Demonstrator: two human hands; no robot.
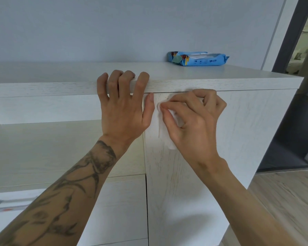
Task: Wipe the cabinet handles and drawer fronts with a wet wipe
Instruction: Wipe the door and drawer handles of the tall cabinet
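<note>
Two grips: right (190,125) pinches wipe (163,132), left (121,110) hooks cabinet (220,85).

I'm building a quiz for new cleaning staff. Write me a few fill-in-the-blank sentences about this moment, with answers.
1. The right hand pinches a white wet ____ against the cabinet door.
2. The left hand grips the front ____ of the cabinet top.
3. The pack of wipes lying on the cabinet top is ____ in colour.
Missing words: wipe; edge; blue.

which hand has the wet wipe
The right hand pinches the wet wipe against the cabinet door; the left hand only hooks its fingers over the cabinet top.
</note>
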